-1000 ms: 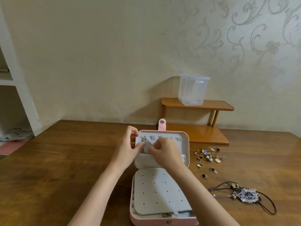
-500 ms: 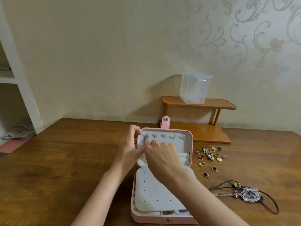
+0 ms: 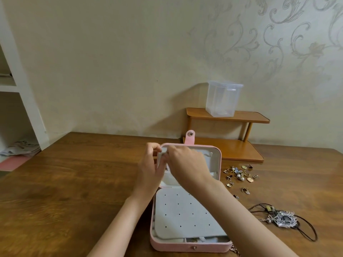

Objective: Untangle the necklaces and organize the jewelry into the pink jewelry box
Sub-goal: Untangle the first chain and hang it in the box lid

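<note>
The pink jewelry box [image 3: 185,247] lies open in front of me, its lid [image 3: 219,164] standing upright. A grey perforated earring panel [image 3: 185,216] covers the base. My left hand [image 3: 150,173] curls round the lid's upper left corner. My right hand [image 3: 187,164] reaches across the lid's inside and pinches a thin necklace chain [image 3: 166,168] at the leftmost hook; most of the chain and the hooks are hidden behind the hands. A tangled necklace [image 3: 284,219] with a silver pendant and black cord lies to the right of the box.
A scatter of small earrings and rings [image 3: 239,176] lies right of the lid. A clear plastic container [image 3: 223,98] stands on a two-tier wooden shelf [image 3: 241,117] against the wall. White shelving [image 3: 18,89] is at the far left. A chain [image 3: 234,250] hangs by the box's front right corner.
Both hands have shifted up to the lid's top left corner. My right hand now covers the row of hooks that showed earlier. The view has moved slightly.
</note>
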The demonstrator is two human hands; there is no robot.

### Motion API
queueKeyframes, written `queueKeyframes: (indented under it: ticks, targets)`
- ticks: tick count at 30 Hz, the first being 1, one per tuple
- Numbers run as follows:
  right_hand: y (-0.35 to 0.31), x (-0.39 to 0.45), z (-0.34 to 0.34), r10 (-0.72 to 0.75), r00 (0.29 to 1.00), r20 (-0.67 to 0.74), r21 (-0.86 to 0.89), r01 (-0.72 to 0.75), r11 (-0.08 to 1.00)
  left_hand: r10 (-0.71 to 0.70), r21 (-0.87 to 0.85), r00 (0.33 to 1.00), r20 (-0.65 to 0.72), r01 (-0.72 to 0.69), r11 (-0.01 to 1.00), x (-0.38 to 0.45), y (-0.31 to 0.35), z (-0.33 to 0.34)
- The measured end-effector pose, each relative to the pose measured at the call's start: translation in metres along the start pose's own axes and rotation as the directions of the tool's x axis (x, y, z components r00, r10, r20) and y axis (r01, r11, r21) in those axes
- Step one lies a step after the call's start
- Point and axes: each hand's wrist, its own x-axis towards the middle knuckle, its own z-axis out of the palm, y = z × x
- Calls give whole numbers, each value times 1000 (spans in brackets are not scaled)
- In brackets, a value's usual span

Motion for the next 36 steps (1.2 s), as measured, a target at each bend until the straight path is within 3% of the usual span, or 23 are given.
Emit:
queueKeyframes:
  ticks: [7, 13, 16, 18, 24, 27, 30, 33, 36]
  targets:
    - [15, 6, 18, 93, 980, -179, 32, -88, 996, 116, 13, 993, -24, -116, 993, 4, -9, -1]
    - [6, 11, 17, 168, 954, -250, 31, -166, 986, 112, -13, 993, -31, -113, 994, 6, -11, -1]
    - [6, 11, 13, 191, 968, -165, -22, -197, 980, 105, -8, 994, -29, -105, 994, 5, -13, -1]
    - [11, 10, 13, 220, 976, -2, -12, -220, 975, 106, -11, 994, -30, -107, 994, 5, -13, -1]
    - [34, -2, 9, 165, 952, 256, 96, -195, 976, 159, -21, 987, -3, -159, 987, 6, -13, -4]
    - [52, -4, -3, 164, 974, 155, 81, -178, 981, 163, -13, 987, -7, -163, 987, 6, -14, -4]
    - [58, -4, -8, 258, 966, 32, 168, -259, 951, 146, -29, 989, -7, -147, 989, 6, -15, -3]
    - [48, -7, -4, 331, 944, -8, 322, -311, 894, 180, -9, 983, -19, -180, 984, 7, -16, -3]
    - [37, -13, 9, 278, 961, 2, 432, -251, 866, 205, 13, 979, -20, -205, 979, 6, -17, -3]
